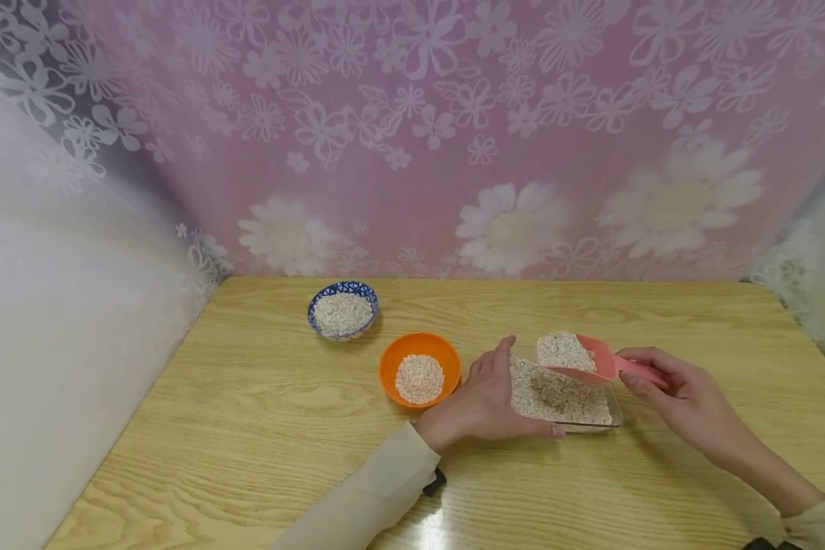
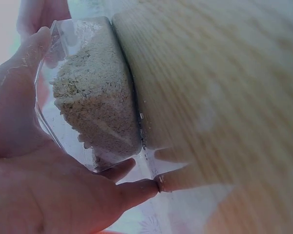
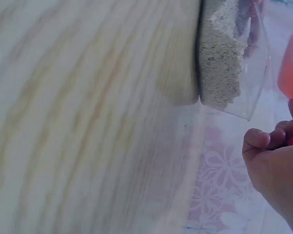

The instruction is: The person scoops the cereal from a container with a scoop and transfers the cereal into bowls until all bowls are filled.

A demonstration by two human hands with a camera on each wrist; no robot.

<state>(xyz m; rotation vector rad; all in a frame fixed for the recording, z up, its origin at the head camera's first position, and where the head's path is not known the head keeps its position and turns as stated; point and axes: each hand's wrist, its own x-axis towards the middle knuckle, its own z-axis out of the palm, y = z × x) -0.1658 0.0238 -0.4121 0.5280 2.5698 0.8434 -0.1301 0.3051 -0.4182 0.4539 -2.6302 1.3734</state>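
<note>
Your right hand [image 1: 667, 389], lower right of the frame, holds a heaped pink scoop [image 1: 580, 357] of pale grain above the clear tray [image 1: 615, 416] at centre-right of the desk [image 1: 247, 428]. The scoop is brimful w/ its mouth aimed left, so any tilt or jolt of the wrist likely sheds grain over the lip. If it leaves the tray's outline, the spill probably lands on bare wood btwn the tray and the orange bowl [image 1: 419, 369], just left of your left hand [image 1: 484, 401].

Second risk: the tray. It looks thin and light; press too hard on its left edge and it may skid or tip, dumping what it holds.

Third: the orange bowl sits close to your left wrist, so a careless swing of that forearm could knock it. The blue-rimmed bowl [image 1: 342, 309], up and left, stands farther off and seems safer.

Pose: your right fingers [image 1: 635, 378] are curled round the scoop's handle, thumb on top, wrist low, forearm running in from the lower right corner. Your left hand lies w/ fingers [image 1: 498, 359] mostly straight along the tray's left wall, thumb [image 1: 546, 430] hooked round the near corner, bracing the tray w/o lifting it; the left wrist view shows thumb and fingertip touching the clear wall. That forearm, in a beige sleeve [image 1: 364, 496], comes in from bottom centre. Right wrist view is blurred; it shows only curled fingertips beside the pink handle.
</note>
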